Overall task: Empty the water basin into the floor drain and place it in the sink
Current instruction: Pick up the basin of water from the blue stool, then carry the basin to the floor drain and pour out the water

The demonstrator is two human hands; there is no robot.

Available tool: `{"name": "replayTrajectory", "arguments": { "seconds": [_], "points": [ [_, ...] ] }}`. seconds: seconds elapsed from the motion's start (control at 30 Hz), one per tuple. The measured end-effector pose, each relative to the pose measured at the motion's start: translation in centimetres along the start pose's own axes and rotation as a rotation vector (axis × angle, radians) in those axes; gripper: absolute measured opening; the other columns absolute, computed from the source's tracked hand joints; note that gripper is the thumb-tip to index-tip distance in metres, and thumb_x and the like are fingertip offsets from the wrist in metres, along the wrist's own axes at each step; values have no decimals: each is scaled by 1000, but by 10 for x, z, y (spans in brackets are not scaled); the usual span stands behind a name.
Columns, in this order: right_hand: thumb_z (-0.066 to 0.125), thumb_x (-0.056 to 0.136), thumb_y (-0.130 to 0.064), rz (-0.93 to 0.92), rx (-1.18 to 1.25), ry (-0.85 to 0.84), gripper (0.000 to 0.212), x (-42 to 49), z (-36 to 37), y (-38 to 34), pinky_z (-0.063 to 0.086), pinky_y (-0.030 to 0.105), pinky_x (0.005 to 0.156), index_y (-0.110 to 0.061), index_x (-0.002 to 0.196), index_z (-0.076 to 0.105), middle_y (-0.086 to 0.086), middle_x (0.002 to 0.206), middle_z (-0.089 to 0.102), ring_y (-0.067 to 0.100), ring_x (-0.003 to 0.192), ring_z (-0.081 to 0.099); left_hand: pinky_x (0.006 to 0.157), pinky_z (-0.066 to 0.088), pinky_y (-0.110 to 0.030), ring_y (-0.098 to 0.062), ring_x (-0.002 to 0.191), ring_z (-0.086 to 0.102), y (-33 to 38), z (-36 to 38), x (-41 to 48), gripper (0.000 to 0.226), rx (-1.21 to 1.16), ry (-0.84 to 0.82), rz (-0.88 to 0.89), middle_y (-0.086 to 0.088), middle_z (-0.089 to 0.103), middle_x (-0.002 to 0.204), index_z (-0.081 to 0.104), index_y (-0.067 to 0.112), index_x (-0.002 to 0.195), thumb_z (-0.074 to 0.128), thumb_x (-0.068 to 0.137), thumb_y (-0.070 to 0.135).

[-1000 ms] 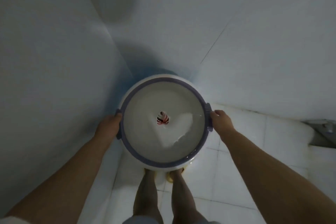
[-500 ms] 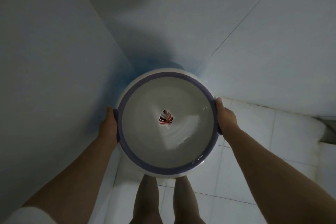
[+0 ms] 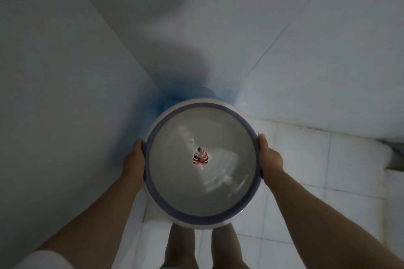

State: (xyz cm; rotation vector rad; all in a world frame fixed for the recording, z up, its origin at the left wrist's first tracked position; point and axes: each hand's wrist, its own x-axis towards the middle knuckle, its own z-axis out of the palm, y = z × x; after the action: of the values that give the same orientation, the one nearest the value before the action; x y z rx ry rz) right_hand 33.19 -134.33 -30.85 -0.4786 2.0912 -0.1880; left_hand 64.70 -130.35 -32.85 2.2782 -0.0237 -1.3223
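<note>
A round white water basin with a purple rim hangs level in front of me, above my legs. It holds rippling water, and a red leaf print shows at its bottom. My left hand grips the purple handle on the basin's left side. My right hand grips the handle on the right side. No floor drain or sink can be made out in the dim view.
I stand in a corner of pale walls. White floor tiles spread to the right. A blue object peeks out behind the basin's far edge. A dark metal fitting sits at the right edge.
The basin has come up closer to the camera and looks larger. Its water now ripples on the right side. Both hands keep their grip on the handles.
</note>
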Motion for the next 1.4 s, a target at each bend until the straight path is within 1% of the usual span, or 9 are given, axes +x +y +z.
{"name": "replayTrajectory", "arguments": {
  "seconds": [0.1, 0.2, 0.33, 0.5, 0.63, 0.77, 0.93, 1.07, 1.4],
  "points": [
    [38, 73, -77, 51, 78, 12, 66, -10, -8, 13, 53, 45, 78, -14, 61, 55, 11, 73, 60, 31, 74, 59, 65, 44, -32, -22, 69, 56, 6, 1, -11, 45, 53, -12, 23, -6, 60, 74, 59, 13, 73, 43, 84, 54],
    [37, 71, -79, 74, 100, 19, 68, -23, -19, 23, 53, 49, 83, -14, 61, 55, 13, 77, 62, 33, 79, 61, 76, 47, -35, -25, 79, 57, 11, 2, -24, 45, 90, -28, 49, -8, 61, 83, 61, 13, 84, 43, 83, 54],
    [33, 72, -79, 119, 144, 49, 66, -44, -38, 46, 52, 51, 86, -17, 60, 53, 13, 80, 63, 35, 82, 61, 59, 42, -29, -20, 67, 53, 13, 5, -48, 43, 166, -83, 110, -4, 58, 72, 54, 20, 66, 41, 83, 57],
    [32, 73, -78, 179, 272, 89, 74, -68, -58, 77, 49, 52, 90, -9, 76, 56, 16, 96, 63, 38, 92, 60, 94, 47, -43, -32, 102, 59, 33, 15, -77, 69, 289, -173, 175, -18, 63, 113, 62, 6, 109, 40, 81, 65],
    [35, 75, -76, 221, 420, 134, 72, -88, -71, 105, 51, 49, 87, -8, 84, 56, 10, 78, 60, 36, 84, 59, 91, 47, -40, -33, 105, 59, 53, 33, -105, 70, 392, -231, 295, -17, 62, 113, 61, 6, 106, 40, 81, 67],
    [34, 78, -74, 265, 533, 205, 71, -105, -90, 138, 51, 42, 78, -7, 88, 56, 13, 84, 59, 32, 77, 57, 85, 48, -37, -31, 96, 61, 55, 56, -138, 64, 465, -350, 371, -16, 65, 111, 64, 11, 102, 39, 82, 67],
    [31, 78, -74, 291, 616, 288, 71, -125, -114, 186, 49, 41, 78, -7, 77, 54, 14, 86, 59, 36, 84, 58, 70, 48, -35, -27, 76, 61, 44, 85, -183, 64, 565, -468, 364, -13, 65, 92, 63, 10, 97, 44, 79, 68],
    [32, 75, -77, 333, 743, 329, 70, -140, -136, 228, 46, 38, 69, -11, 64, 54, 9, 71, 59, 29, 70, 57, 75, 50, -37, -29, 80, 62, 22, 107, -217, 63, 622, -546, 394, -10, 66, 88, 63, 12, 101, 45, 79, 67],
    [49, 69, -74, 367, 979, 440, 60, -172, -202, 368, 47, 37, 73, -14, 64, 52, 4, 68, 57, 26, 68, 56, 76, 52, -35, -29, 92, 62, -90, 161, -311, 62, 678, -720, 444, -15, 65, 109, 60, 7, 114, 49, 82, 58]
  ]
}}
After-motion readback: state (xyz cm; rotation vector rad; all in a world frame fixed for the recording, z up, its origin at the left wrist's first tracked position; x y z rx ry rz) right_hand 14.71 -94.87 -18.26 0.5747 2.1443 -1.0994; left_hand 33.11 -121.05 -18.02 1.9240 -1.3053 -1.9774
